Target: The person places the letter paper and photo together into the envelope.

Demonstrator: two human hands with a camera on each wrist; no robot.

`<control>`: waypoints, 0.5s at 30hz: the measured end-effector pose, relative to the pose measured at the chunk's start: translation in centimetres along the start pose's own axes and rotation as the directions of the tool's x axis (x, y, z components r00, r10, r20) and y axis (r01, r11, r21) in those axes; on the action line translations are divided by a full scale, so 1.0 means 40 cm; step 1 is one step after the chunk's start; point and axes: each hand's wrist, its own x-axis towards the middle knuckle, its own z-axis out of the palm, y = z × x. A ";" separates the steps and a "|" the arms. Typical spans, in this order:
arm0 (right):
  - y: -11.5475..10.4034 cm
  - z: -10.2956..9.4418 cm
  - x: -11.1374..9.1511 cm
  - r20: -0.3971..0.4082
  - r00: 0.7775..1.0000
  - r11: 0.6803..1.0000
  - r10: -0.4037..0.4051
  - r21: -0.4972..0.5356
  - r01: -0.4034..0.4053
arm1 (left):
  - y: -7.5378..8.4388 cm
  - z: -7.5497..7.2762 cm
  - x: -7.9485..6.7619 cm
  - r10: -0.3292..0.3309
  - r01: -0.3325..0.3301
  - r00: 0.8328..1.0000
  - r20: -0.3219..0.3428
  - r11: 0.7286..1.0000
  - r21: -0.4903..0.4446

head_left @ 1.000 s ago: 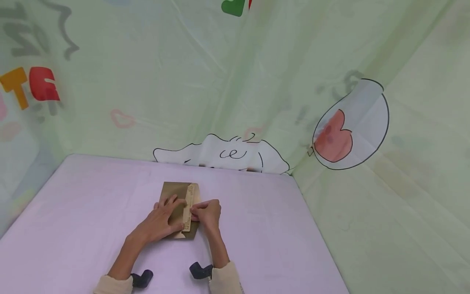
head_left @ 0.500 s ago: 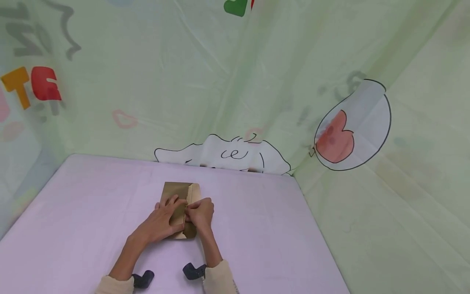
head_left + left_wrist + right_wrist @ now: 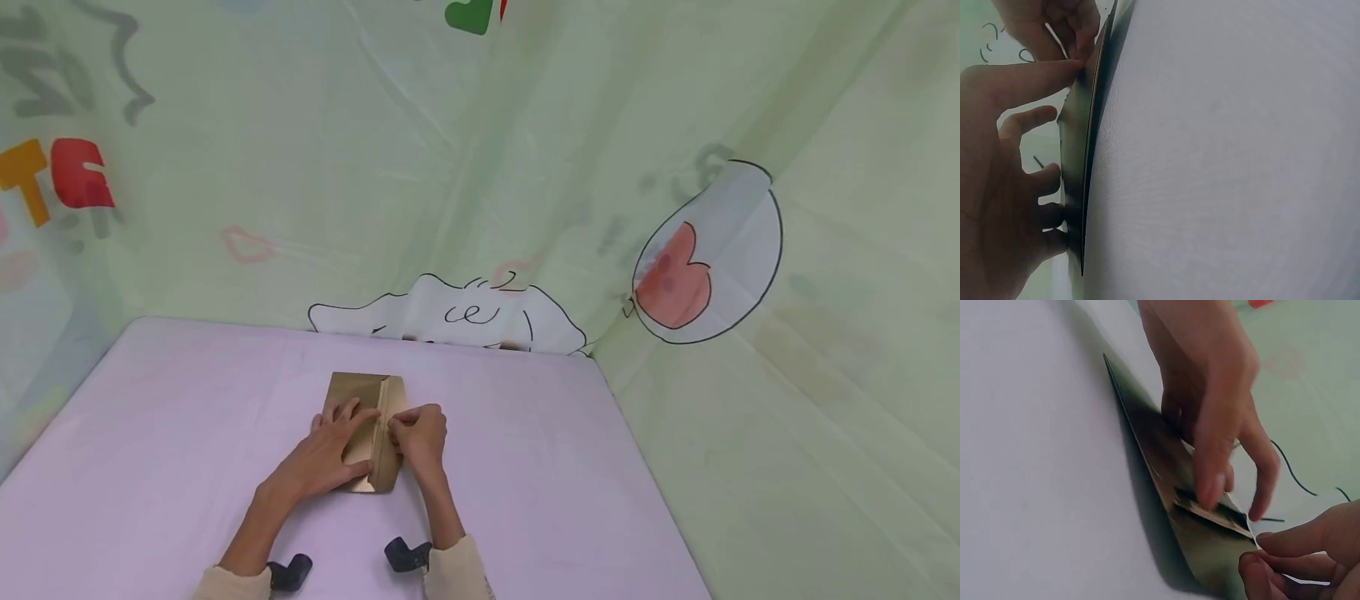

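A shiny gold-brown envelope [image 3: 356, 388] lies on the table, with a tapered flap [image 3: 388, 477] along its right side. Between body and flap runs a narrow raised strip [image 3: 1216, 519], rough-edged in the right wrist view. My left hand [image 3: 322, 450] rests on the envelope with fingers spread, its thumb and index finger beside the strip. Curled in from the right, my right hand [image 3: 422, 433] has thumb and fingertips together at the flap beside the strip. In the right wrist view that pinch [image 3: 1257, 553] sits at the paper's edge; how much paper it holds is partly hidden.
The table [image 3: 540, 483] has a pale lilac cover. Behind it hangs a printed cloth [image 3: 375, 167], and another cloth side [image 3: 825, 400] borders the right edge. Dark curved devices [image 3: 291, 572] are worn at both wrists, below beige sleeves.
A cream strip with dark marks lay flat along the flap; it now shows as a narrow ridge. My right hand moved left over it, then back right. My left hand stayed.
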 end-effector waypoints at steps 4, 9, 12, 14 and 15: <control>0.012 -0.022 0.012 -0.047 0.999 0.999 -0.011 -0.045 0.009 | -0.006 -0.011 -0.009 -0.010 0.011 1.000 -0.016 1.000 0.027; 0.026 -0.053 0.030 -0.082 0.997 0.998 -0.012 -0.054 0.007 | -0.012 -0.023 -0.019 -0.022 0.025 0.999 -0.044 0.998 0.059; 0.031 -0.071 0.036 -0.104 0.995 0.998 -0.003 -0.060 -0.003 | -0.015 -0.023 -0.025 -0.023 0.027 0.998 -0.056 0.997 0.070; 0.032 -0.079 0.038 -0.121 0.993 0.997 0.000 -0.072 -0.008 | -0.019 -0.023 -0.029 -0.030 0.034 0.998 -0.059 0.997 0.072; 0.034 -0.082 0.039 -0.129 0.992 0.996 -0.001 -0.084 -0.010 | -0.021 -0.024 -0.031 -0.034 0.039 0.997 -0.067 0.997 0.073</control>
